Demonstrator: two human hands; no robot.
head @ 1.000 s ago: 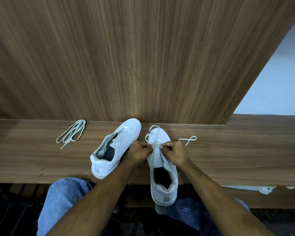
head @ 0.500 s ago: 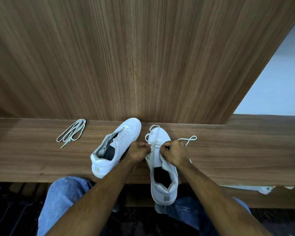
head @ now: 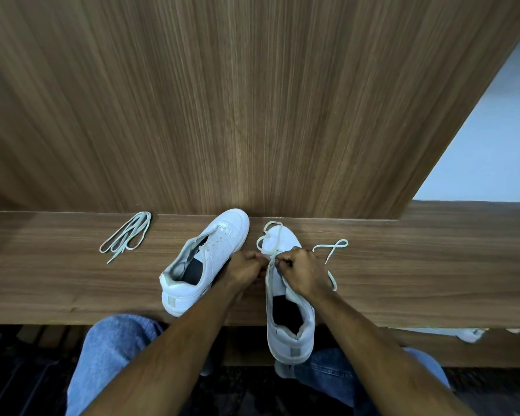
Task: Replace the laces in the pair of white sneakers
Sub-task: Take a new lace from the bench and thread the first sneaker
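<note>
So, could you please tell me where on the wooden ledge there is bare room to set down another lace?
Bare wood lies between the loose lace bundle and the left sneaker, left of the bundle, and right of the trailing lace. It is crowded where both hands work the right sneaker.

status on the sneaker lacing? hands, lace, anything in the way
Left hand and right hand both pinch the lace over the right sneaker. Left sneaker unlaced; spare lace lies apart. Nothing blocking.
</note>
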